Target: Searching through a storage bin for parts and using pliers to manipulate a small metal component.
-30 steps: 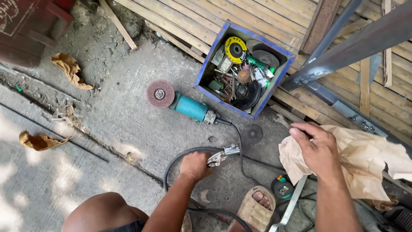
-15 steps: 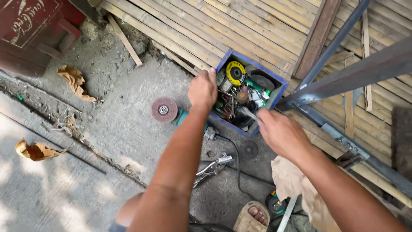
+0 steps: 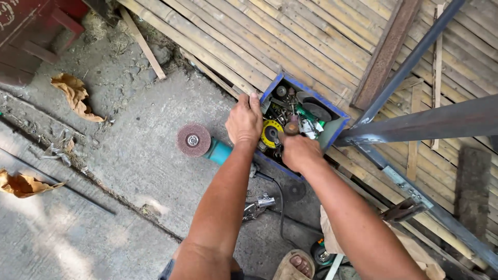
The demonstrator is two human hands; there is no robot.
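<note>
Blue metal toolbox (image 3: 336,130): heavy, stiff, sharp bits inside. Your left hand (image 3: 244,122) grips its 9 o'clock rim, fingers curled; right hand (image 3: 299,150) rummages inside, grip hidden.

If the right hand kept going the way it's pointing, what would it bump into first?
Probably the yellow round tape measure and small parts in the blue box. The right hand already reaches over its near edge, though depth is unclear.

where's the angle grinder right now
In the head view, the angle grinder lies on the concrete floor just left of the blue toolbox, its disc pointing left and its teal body partly hidden under the left hand.
</note>
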